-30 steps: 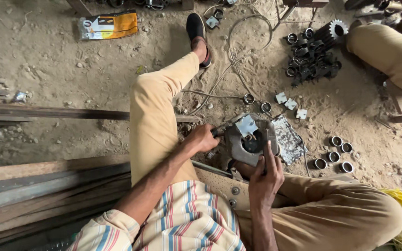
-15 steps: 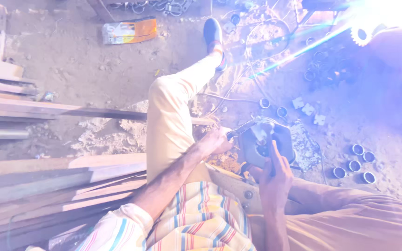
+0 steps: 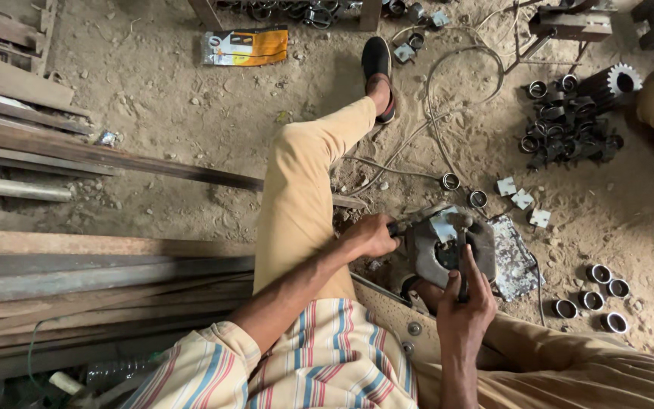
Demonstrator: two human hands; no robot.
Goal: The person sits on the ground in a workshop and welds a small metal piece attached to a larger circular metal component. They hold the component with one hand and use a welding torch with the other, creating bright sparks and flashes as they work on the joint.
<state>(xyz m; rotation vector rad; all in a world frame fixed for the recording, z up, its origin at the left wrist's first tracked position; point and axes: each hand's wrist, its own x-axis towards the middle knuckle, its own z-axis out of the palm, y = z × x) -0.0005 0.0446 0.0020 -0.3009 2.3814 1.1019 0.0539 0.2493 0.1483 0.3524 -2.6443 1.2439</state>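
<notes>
- Since half a second ago the white-violet glare that washed out the view is gone; dirt floor (image 3: 153, 129) and parts read clearly again. Hands sit much as they did a second ago, on the same workpiece.
- Left hand (image 3: 372, 235): fingers clenched round a dark handle or rod end at the left edge of the grey metal housing (image 3: 425, 254). What the handle belongs to, I cannot tell.
- Right hand (image 3: 465, 303): fingers closed on a thin dark rod-like tool (image 3: 463, 261), held upright over the round opening in the housing, its top end near a pale square plate (image 3: 443, 225) lying on the part.
- Housing sits on the ground between the person's legs, partly over a speckled flat sheet (image 3: 516, 261), just ahead of a wooden board with bolts (image 3: 403, 318).
- Progress, judged only from the layout: one housing is in hand and mid-work; the tool is engaged at the bore, nothing visibly finished on it.
- Short metal rings (image 3: 592, 299) lie loose in a group to the right, more rings (image 3: 463, 189) just beyond the housing, small pale square plates (image 3: 522, 198) beside those. They look untouched, so likely plenty remains.
- Dark heap of rings and a toothed gear (image 3: 577, 121) farther off; long steel bars (image 3: 77, 261) stacked at left.
</notes>
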